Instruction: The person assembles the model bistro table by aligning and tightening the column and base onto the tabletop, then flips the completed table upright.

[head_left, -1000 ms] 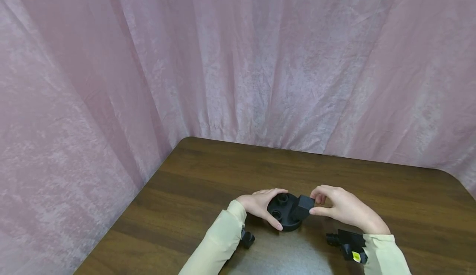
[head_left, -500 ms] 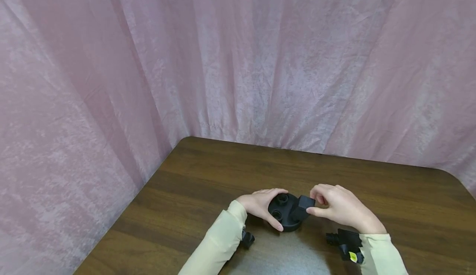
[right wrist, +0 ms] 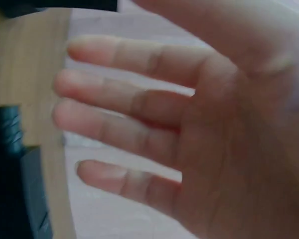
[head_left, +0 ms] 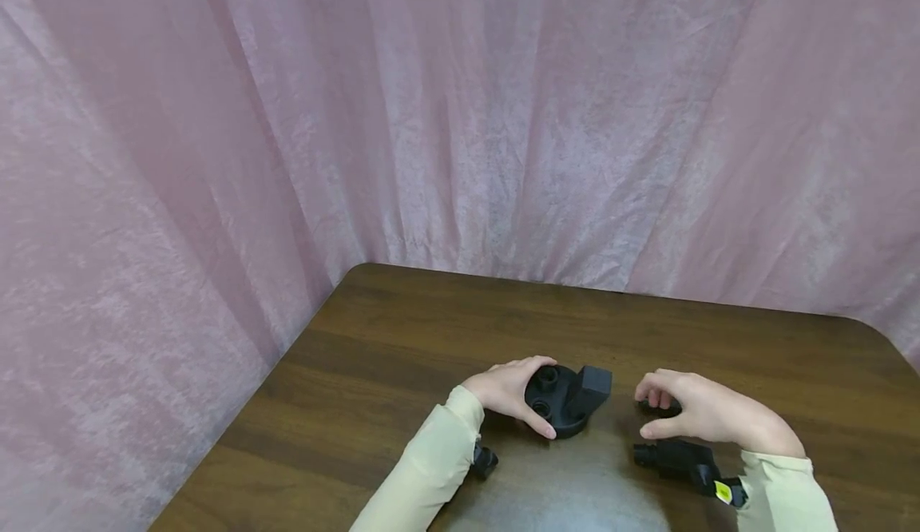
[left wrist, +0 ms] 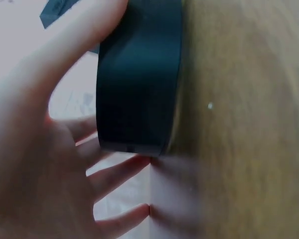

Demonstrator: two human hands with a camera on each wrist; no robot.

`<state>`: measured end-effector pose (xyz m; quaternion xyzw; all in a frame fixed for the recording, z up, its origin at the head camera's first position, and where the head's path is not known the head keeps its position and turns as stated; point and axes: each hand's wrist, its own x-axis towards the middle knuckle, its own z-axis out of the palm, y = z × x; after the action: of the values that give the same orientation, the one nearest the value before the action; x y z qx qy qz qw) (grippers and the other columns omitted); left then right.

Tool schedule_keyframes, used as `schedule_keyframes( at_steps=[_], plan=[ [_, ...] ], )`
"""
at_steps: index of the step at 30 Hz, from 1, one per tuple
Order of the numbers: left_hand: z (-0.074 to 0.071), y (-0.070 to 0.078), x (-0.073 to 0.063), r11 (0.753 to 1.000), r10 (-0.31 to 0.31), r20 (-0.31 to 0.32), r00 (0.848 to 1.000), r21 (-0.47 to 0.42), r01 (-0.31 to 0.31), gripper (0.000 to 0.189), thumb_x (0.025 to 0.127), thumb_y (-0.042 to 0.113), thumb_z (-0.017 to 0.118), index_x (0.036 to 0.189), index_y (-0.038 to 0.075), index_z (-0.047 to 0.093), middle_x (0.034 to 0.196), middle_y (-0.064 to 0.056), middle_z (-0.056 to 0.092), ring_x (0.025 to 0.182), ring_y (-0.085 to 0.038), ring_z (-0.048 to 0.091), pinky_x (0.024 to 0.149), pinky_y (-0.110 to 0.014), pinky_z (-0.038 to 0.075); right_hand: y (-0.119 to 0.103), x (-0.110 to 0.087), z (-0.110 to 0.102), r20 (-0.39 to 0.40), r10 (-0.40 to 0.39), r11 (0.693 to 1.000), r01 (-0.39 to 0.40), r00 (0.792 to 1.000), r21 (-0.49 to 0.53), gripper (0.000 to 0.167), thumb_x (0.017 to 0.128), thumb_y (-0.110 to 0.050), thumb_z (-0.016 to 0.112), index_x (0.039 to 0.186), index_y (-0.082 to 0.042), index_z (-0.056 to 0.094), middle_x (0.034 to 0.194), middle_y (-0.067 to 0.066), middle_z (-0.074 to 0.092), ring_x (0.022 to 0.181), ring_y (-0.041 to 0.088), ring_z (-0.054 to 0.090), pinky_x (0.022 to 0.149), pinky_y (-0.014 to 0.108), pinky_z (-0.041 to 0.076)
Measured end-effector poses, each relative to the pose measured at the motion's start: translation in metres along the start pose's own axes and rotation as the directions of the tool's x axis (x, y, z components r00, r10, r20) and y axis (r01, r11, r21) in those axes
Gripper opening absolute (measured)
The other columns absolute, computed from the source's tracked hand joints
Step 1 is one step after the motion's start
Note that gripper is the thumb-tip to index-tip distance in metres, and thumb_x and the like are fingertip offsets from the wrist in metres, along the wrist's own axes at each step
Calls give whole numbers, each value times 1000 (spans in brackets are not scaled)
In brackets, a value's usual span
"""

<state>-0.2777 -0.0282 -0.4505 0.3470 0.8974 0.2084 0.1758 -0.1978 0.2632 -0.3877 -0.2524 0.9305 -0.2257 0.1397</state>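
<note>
A round black base [head_left: 568,428] with two raised round sockets rests on the wooden table, and a black block [head_left: 595,384] stands tilted on its right side. My left hand [head_left: 506,388] grips the base from the left, thumb on the near side, fingers round the far side. In the left wrist view the base's smooth black side wall [left wrist: 137,84] stands between thumb and fingers. My right hand [head_left: 726,412] hovers apart from the base to the right, fingers spread and loosely bent. Below its fingers lies a small dark piece [head_left: 660,410], partly hidden by the hand.
A black block with a ridged round end [right wrist: 17,184] shows at lower left in the right wrist view. Black wrist cameras hang under both sleeves. The wooden table [head_left: 431,316] ends at a pink curtain [head_left: 460,117] behind and to the left.
My right hand has let go of the block and moved right, uncovering the small dark piece. The left hand still grips the base, which sits slightly higher and further right in view.
</note>
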Motion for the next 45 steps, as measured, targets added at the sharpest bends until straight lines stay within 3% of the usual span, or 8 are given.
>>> schedule_keyframes(
  at_steps=[8,12,16,20,25,34,40,45],
  plan=[
    [1,2,4,999,-32,-20,999,4,33,101,69,52,83,149,23,30,150,3,42,137,-15,43,109,-39,37,15,-10,11,179,203,970,-222,963,95,50,77,-21,81,117,-5,55,102,8,56,92,26,56,75,44,49],
    [-1,4,4,999,-25,-25,999,19,26,100,70,51,83,149,22,29,150,2,43,136,-15,44,108,-37,38,38,-12,21,194,206,971,-226,959,84,55,77,-24,82,119,-7,52,112,17,58,101,37,58,80,51,49],
    [-1,3,5,999,-10,-23,1000,38,11,101,70,52,82,150,22,28,149,0,43,136,-15,44,108,-35,39,69,-14,36,220,250,968,-251,943,-22,58,74,-37,82,117,-12,53,123,16,58,110,34,58,82,44,51],
    [-3,0,3,999,3,5,1000,32,-3,103,71,52,81,153,23,25,153,1,38,140,-17,40,110,-37,38,64,-17,39,205,284,958,-286,937,-23,51,76,-32,81,115,-13,55,124,13,55,108,31,58,80,46,49],
    [-7,-10,-1,999,18,57,998,-33,-16,102,73,48,81,154,26,23,158,3,31,144,-18,34,112,-36,35,31,-23,30,149,232,973,-228,961,-42,39,79,-21,78,113,-12,60,125,12,56,106,34,60,80,49,49],
    [-11,-15,-5,997,4,66,998,-81,1,99,72,44,83,152,25,28,153,1,39,138,-15,41,109,-31,38,10,-22,22,16,-47,998,48,999,-52,33,86,-33,72,113,-18,60,108,-2,58,75,-2,47,62,22,39],
    [-13,-6,-6,998,-7,36,999,-57,9,97,70,44,85,150,22,33,146,-2,48,130,-14,49,104,-28,41,-15,-16,14,-130,-143,984,126,981,-127,28,86,-27,72,110,-22,59,101,-10,56,73,-4,46,61,19,38],
    [-10,1,-5,999,-38,-10,999,-6,37,95,69,46,85,148,22,37,142,-1,53,124,-13,53,102,-29,42,-32,-7,12,-281,-241,947,163,929,-275,34,81,-22,77,110,-28,59,98,-18,54,79,-4,47,66,20,42]
  ],
)
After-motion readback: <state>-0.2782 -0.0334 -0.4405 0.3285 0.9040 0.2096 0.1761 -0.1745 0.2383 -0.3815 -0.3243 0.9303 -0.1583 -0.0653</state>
